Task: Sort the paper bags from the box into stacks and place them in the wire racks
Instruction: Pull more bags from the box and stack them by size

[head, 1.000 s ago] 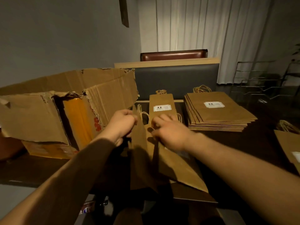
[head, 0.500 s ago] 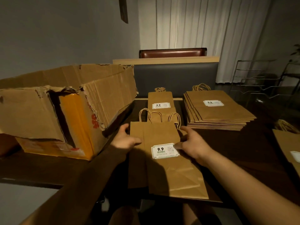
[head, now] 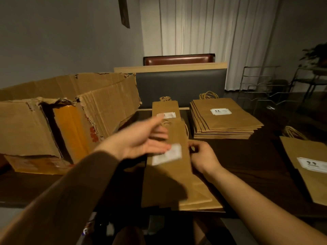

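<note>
Kraft narrow bag (head: 178, 138) is being pinched at its edge by the right hand (head: 203, 156) while the left hand (head: 141, 140) is hovering open, so squaring it onto the narrow-bag stack (head: 165, 107) beyond looks wisest.

Left arm enters from the lower left in a dark brown sleeve reaching the wrist. Left hand (head: 141, 138) raised, palm turned up and inward, fingers spread and extended toward the far edge of the bench; grasping nothing; motion-blurred. Right forearm bare, entering from the lower right corner. Right hand (head: 201, 156) lower, knuckles up, fingers curled with thumb and forefinger pinched together. Whether anything sits in that pinch cannot be told. Hands close together, not touching.
</note>
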